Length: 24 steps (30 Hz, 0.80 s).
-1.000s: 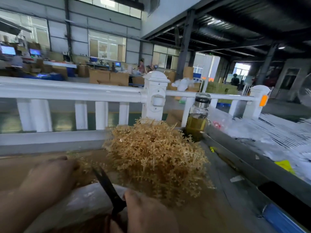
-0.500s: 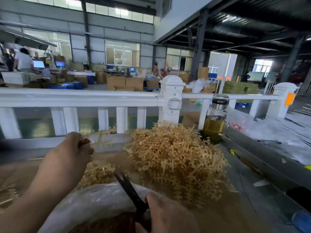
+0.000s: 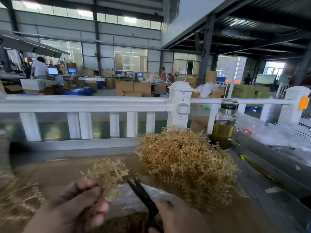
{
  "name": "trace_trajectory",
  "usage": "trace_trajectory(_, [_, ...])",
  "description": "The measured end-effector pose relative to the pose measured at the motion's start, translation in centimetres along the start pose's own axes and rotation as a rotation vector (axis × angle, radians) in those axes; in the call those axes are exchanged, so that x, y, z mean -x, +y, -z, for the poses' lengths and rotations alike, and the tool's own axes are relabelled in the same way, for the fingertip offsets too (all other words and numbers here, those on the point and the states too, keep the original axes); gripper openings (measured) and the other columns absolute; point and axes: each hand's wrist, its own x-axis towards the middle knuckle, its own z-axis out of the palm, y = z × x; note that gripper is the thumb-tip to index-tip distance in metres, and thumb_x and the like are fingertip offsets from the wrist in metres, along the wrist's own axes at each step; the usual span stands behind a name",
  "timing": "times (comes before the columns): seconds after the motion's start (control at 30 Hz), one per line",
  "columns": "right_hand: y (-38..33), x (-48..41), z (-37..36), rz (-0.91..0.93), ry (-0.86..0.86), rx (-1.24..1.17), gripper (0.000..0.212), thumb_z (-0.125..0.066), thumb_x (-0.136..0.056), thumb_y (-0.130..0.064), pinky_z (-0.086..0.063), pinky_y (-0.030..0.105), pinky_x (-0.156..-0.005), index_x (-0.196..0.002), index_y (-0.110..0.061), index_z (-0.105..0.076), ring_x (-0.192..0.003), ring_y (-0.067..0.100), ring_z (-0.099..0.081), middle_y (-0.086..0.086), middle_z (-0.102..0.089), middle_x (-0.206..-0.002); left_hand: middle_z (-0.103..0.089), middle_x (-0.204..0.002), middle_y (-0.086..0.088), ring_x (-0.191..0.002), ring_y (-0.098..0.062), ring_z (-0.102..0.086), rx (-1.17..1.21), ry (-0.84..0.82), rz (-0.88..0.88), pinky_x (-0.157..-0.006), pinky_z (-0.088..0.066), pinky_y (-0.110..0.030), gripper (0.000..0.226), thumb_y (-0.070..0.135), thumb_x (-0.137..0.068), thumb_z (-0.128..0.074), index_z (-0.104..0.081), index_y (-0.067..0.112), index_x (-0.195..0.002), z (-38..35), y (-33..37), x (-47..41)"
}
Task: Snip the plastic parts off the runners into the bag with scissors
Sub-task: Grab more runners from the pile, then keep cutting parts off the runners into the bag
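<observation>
At lower left, the left hand [image 3: 74, 206] gripped a tan runner cluster [image 3: 107, 172]; at lower centre, the right hand [image 3: 178, 216] held black scissors [image 3: 141, 192] over the bag [image 3: 122, 197].

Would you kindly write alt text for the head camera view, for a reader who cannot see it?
The left hand holds a tan plastic runner near a clear bag while the right hand points black scissors toward it. A heap of runners and a glass bottle sit behind, before a white railing.
</observation>
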Motion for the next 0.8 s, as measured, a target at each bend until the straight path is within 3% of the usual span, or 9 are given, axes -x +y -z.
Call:
trace_trajectory(0.07, [-0.1, 0.3, 0.1, -0.017, -0.017, -0.011, 0.059, -0.05, -0.096, -0.052, -0.033, 0.027, -0.113, -0.148, -0.031, -0.032, -0.137, 0.015, -0.039, -0.009, -0.031, -0.155, -0.062, -0.053, -0.019, -0.036, -0.026, -0.062, 0.027, -0.025, 0.023, -0.029, -0.048, -0.029, 0.055, 0.0, -0.05, -0.085, -0.07, -0.005, -0.103, 0.0, -0.7, 0.1])
trace_trajectory(0.13, [-0.4, 0.6, 0.5, -0.034, 0.016, -0.011, 0.055, -0.052, -0.09, -0.058, -0.041, 0.025, -0.103, -0.14, -0.038, -0.039, -0.128, 0.012, -0.047, -0.019, -0.039, -0.145, -0.063, -0.057, -0.018, -0.04, -0.022, -0.064, 0.057, -0.026, -0.011, -0.032, -0.049, -0.026, 0.045, -0.003, -0.059, -0.066, -0.067, -0.002, -0.104, -0.5, -0.8, 0.8])
trace_trajectory(0.2, [-0.8, 0.9, 0.5, -0.063, 0.037, 0.034, 0.052, -0.05, -0.085, -0.066, -0.049, 0.026, -0.086, -0.13, -0.041, -0.044, -0.113, 0.01, -0.054, -0.022, -0.05, -0.128, -0.066, -0.065, -0.015, -0.046, -0.02, -0.067, 0.113, -0.043, -0.04, -0.037, -0.051, -0.024, 0.037, -0.002, -0.063, -0.064, -0.069, 0.003, -0.1, -0.1, -1.4, 0.9])
trace_trajectory(0.27, [-1.0, 1.2, 0.0, -0.084, 0.075, 0.102, 0.054, -0.046, -0.08, -0.072, -0.047, 0.027, -0.073, -0.126, -0.044, -0.042, -0.107, 0.009, -0.054, -0.022, -0.051, -0.12, -0.069, -0.073, -0.013, -0.054, -0.019, -0.07, 0.163, -0.06, -0.061, -0.042, -0.054, -0.024, 0.034, 0.001, -0.064, -0.067, -0.074, 0.007, -0.097, 0.5, -1.8, 0.9])
trace_trajectory(0.4, [-1.0, 1.3, -0.5, -0.102, 0.134, 0.139, 0.055, -0.041, -0.083, -0.073, -0.047, 0.028, -0.078, -0.13, -0.044, -0.04, -0.114, 0.012, -0.046, -0.016, -0.047, -0.116, -0.073, -0.085, -0.01, -0.064, -0.019, -0.073, 0.199, -0.083, -0.077, -0.05, -0.057, -0.024, 0.034, 0.006, -0.06, -0.073, -0.081, 0.016, -0.091, 1.3, -1.8, 1.2])
trace_trajectory(0.5, [-1.3, 1.2, -0.2, -0.057, 0.255, 0.168, 0.047, -0.026, -0.085, -0.069, -0.045, 0.025, -0.073, -0.113, -0.04, -0.05, -0.105, 0.008, -0.045, -0.013, -0.038, -0.098, -0.075, -0.09, -0.01, -0.069, -0.021, -0.074, 0.196, -0.088, -0.103, -0.053, -0.057, -0.025, 0.033, 0.008, -0.06, -0.075, -0.081, 0.017, -0.092, 1.3, -1.9, 1.4])
trace_trajectory(0.57, [-2.1, 1.4, 0.5, -0.021, 0.324, -0.02, 0.053, -0.025, -0.081, -0.073, -0.046, 0.024, -0.072, -0.111, -0.041, -0.055, -0.094, 0.003, -0.05, -0.014, -0.046, -0.097, -0.075, -0.092, -0.011, -0.075, -0.023, -0.074, 0.159, -0.109, -0.123, -0.057, -0.058, -0.026, 0.036, 0.002, -0.059, -0.079, -0.08, 0.019, -0.091, 1.1, -2.0, 1.6])
trace_trajectory(0.63, [-3.2, 1.7, 0.9, 0.017, 0.321, -0.402, 0.054, -0.036, -0.073, -0.079, -0.05, 0.025, -0.072, -0.11, -0.045, -0.056, -0.084, 0.002, -0.059, -0.015, -0.06, -0.095, -0.074, -0.094, -0.01, -0.082, -0.023, -0.073, 0.107, -0.111, -0.15, -0.061, -0.058, -0.027, 0.042, -0.009, -0.064, -0.079, -0.079, 0.023, -0.091, 1.0, -2.2, 1.8])
trace_trajectory(0.8, [-5.6, 1.9, 1.4, 0.098, -0.066, -0.953, 0.036, -0.053, -0.068, -0.079, -0.053, 0.027, -0.063, -0.102, -0.068, -0.054, -0.067, 0.006, -0.07, -0.014, -0.073, -0.082, -0.076, -0.099, -0.017, -0.085, -0.03, -0.068, 0.022, -0.1, -0.249, -0.075, -0.058, -0.038, 0.031, 0.011, -0.071, -0.073, -0.078, 0.023, -0.099, 0.8, -2.6, 2.4])
